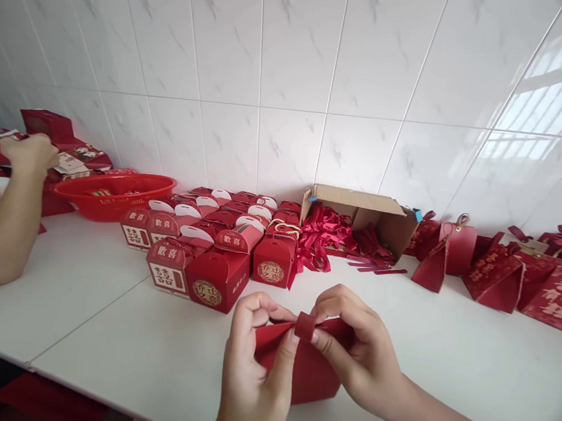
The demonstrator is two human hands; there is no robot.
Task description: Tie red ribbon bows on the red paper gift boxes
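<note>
A plain red gift bag (314,375) stands on the white table in front of me, its top edges drawn together. A short dark-red strip (305,327) loops over the middle of that top edge. My left hand (258,371) grips the bag's upper left side, thumb against the near panel beside the strip. From the other side, my right hand (360,346) pinches the top edge at the strip's right, thumb in front and fingers behind. The inside of the bag is hidden.
Rows of red gift boxes (217,277) stand ahead. Behind are a cardboard box (387,225) spilling red ribbons (328,230) and a red plastic basket (110,207). Finished-looking red bags (493,272) line the right. Another person's arm (4,234) reaches in at left.
</note>
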